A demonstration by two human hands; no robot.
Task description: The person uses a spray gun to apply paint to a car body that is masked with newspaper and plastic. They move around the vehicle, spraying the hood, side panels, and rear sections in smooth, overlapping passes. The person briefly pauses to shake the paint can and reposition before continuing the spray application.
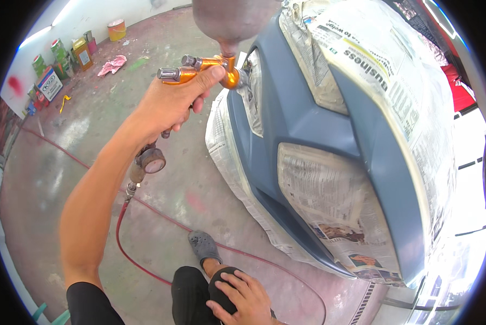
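My left hand (172, 100) is wrapped round an orange-gold spray gun (231, 79), its metal knobs jutting over the knuckles. A dull grey cup (229, 21) tops the gun, cut off by the upper edge. Below the grip hang a round gauge (152, 161) and a red air hose (121, 238). The nozzle points right, close to the far end of a blue-grey vehicle body panel (319, 130). Newspaper masking (329, 189) covers the panel's openings and surroundings. My right hand (245, 300) lies on my knee with fingers spread, holding nothing.
Paint cans (83, 54), a white-and-blue tin (49, 84) and a yellow bucket (116, 30) stand along the wall. A crumpled pink cloth (112, 65) lies on the floor. The hose crosses the floor near my grey clog (204, 246). A floor grate (363, 304) sits lower right.
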